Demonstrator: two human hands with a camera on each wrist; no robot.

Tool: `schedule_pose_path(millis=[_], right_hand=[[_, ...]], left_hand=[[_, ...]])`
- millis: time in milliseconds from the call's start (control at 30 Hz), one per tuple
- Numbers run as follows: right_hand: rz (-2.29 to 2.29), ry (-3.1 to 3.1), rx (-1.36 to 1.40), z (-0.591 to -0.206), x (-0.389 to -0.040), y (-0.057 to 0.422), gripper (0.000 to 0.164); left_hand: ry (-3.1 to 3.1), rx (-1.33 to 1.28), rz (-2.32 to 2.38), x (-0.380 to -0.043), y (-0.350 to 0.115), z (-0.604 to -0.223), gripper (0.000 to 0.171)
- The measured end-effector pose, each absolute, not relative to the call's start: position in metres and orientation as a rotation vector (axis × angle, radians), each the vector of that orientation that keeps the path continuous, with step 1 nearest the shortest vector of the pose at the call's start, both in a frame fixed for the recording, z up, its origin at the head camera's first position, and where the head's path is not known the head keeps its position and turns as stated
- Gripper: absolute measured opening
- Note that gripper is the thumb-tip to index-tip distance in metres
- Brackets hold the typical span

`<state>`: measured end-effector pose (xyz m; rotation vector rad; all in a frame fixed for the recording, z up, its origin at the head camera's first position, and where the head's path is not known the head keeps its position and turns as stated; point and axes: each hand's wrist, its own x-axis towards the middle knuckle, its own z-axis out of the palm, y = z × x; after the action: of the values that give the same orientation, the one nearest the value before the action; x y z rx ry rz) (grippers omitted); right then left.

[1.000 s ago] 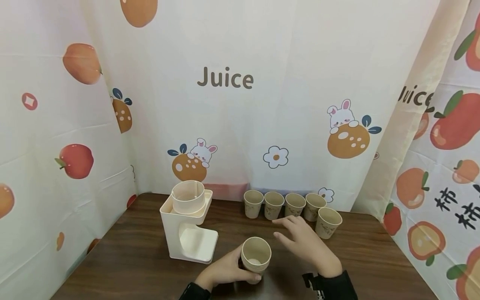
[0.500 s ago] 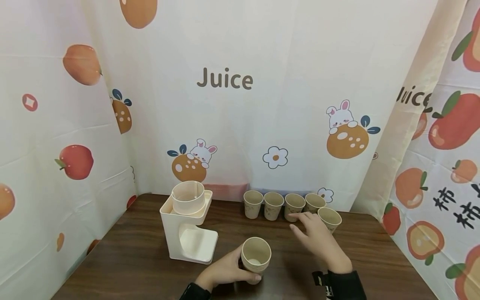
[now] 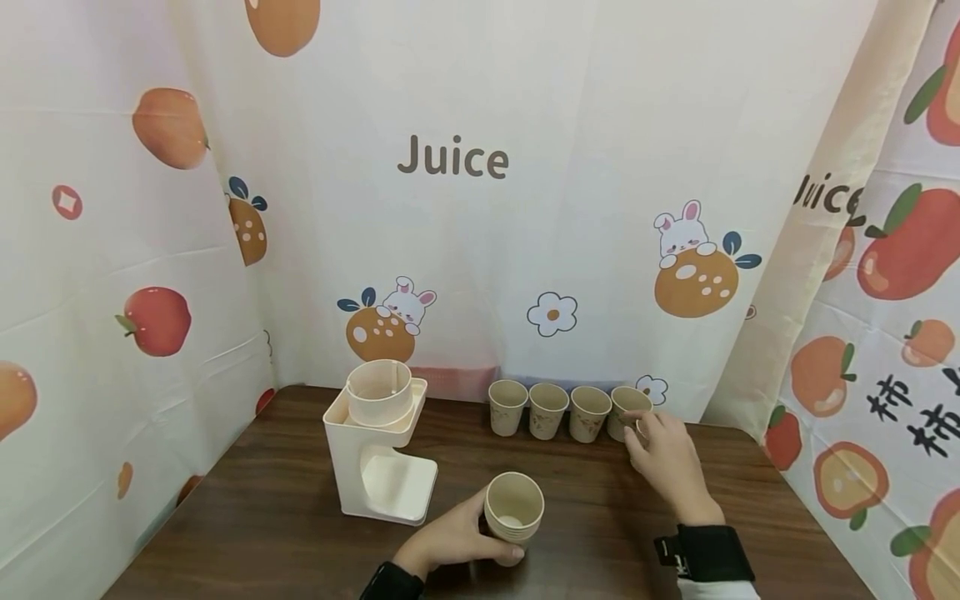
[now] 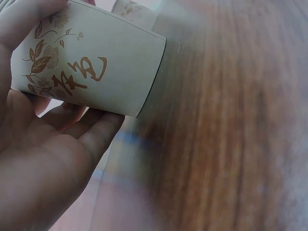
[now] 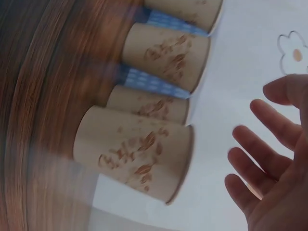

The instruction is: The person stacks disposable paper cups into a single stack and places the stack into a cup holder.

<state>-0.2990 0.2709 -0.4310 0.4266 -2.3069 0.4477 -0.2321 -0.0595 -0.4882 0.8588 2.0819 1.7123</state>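
Note:
My left hand (image 3: 456, 535) grips a stack of nested beige paper cups (image 3: 516, 533), held upright near the front of the table. In the left wrist view, a brown floral print shows on the paper cup (image 4: 91, 60), with fingers curled round it. My right hand (image 3: 670, 458) reaches toward the right end of the cup row. Its fingers (image 5: 260, 147) are spread and relaxed in the right wrist view, apart from the rim of the nearest paper cup (image 5: 137, 154). The hand hides most of that cup in the head view.
Several more paper cups stand in a row at the back, from the leftmost cup (image 3: 507, 412) to one beside my right hand (image 3: 624, 410). A cream-coloured appliance (image 3: 347, 471) with a round top stands left on the wooden table (image 3: 247, 517). Printed curtains (image 3: 480, 233) enclose it.
My right hand has moved to the right and back, from in front of the row to the rightmost cup, now covering it. The left hand stays in place with its cup stack.

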Motion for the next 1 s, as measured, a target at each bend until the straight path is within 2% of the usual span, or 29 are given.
schedule_pose_path(millis=[533,1000], right_hand=[[0.457,-2.613,0.221,-0.445,-0.316,0.298,0.041],[0.385,-2.725,0.198,-0.442,-0.319,0.301,0.04]], left_hand=[[2.12,0.823,1.699,-0.232,-0.059,-0.489,0.074],[2.1,0.827,1.692,-0.234,-0.06,-0.49,0.074]])
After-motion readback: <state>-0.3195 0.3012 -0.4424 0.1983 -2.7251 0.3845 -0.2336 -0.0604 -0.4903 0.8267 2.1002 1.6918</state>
